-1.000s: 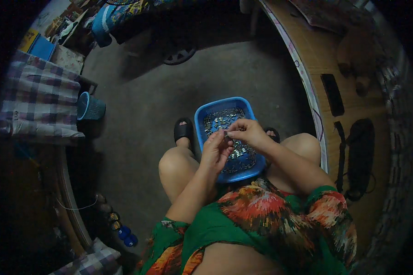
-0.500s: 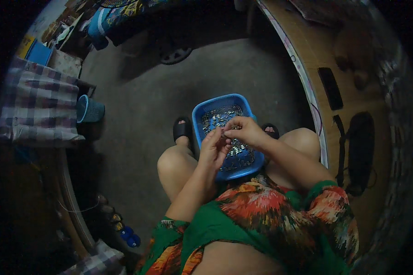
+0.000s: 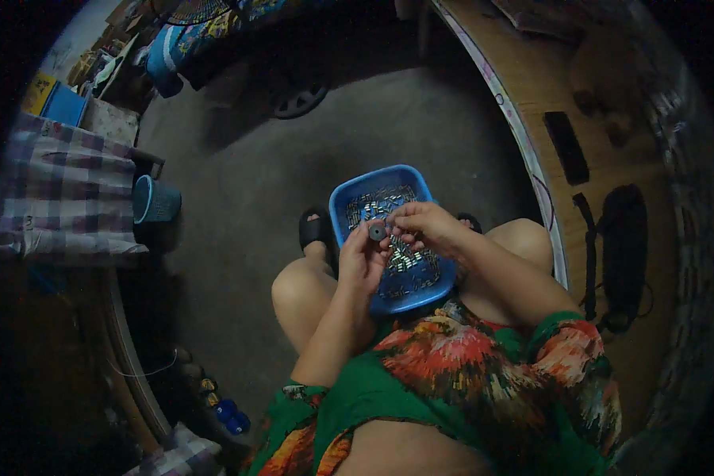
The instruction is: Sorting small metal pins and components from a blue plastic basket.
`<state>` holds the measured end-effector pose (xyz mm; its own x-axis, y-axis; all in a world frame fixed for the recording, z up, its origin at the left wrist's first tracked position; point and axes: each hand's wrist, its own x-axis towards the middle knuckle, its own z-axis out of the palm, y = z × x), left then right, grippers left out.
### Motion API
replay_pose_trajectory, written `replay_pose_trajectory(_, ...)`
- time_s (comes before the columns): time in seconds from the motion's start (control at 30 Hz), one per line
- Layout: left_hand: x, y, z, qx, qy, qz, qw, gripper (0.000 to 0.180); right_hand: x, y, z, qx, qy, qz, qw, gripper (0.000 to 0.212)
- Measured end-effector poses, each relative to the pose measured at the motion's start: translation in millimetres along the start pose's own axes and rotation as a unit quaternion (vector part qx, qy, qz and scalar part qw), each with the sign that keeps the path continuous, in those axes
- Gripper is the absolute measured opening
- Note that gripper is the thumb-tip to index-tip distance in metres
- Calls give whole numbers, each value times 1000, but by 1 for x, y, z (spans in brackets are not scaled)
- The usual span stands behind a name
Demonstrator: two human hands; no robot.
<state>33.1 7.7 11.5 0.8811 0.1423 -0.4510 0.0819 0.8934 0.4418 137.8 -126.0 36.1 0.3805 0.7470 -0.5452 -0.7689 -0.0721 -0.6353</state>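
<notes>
My left hand (image 3: 362, 262) grips a small dark round disc (image 3: 377, 232) with a pale spot at its centre, held up between the thumb and fingers. Close to the disc's right side, my right hand (image 3: 425, 225) has its thumb and fingertips pinched together; whatever lies between them is too small to make out. Both hands are above a blue plastic basin (image 3: 414, 301) between my knees. Many small shiny metal pieces (image 3: 408, 259) lie spread over its bottom, partly covered by my hands.
On the right, a wooden surface (image 3: 559, 230) bears a black flat slab (image 3: 567, 148) and a dark elongated item with a strap (image 3: 624, 246). A blue-green bin (image 3: 160, 200) stands at left beside checked cloth (image 3: 71, 186). Blue round objects (image 3: 232, 416) sit on the floor, lower left.
The dark disc has been turned so its round face now shows. My right fingertips have shifted slightly to the right, and the whole view has tilted a little.
</notes>
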Motion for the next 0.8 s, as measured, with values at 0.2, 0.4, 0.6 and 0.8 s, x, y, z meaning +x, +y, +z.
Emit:
replay_pose_trajectory(0.2, 0, 0, 0, 15, -8, 11, 1000, 25, 1, 0, -1, 13, -40, 13, 999, 12)
replay_pose_trajectory(0.4, 0, 0, -2, 18, 3, 13, 1000, 25, 0, 1, 2, 28, -19, 16, 999, 12)
replay_pose_trajectory(0.6, -1, 1, -1, 22, 12, 12, 1000, 24, 2, 3, 0, 14, -8, 25, 1000, 14)
replay_pose_trajectory(0.8, 0, -2, -4, 20, 4, 9, 1000, 24, 6, 7, -3, -14, -12, -2, 1000, 13)
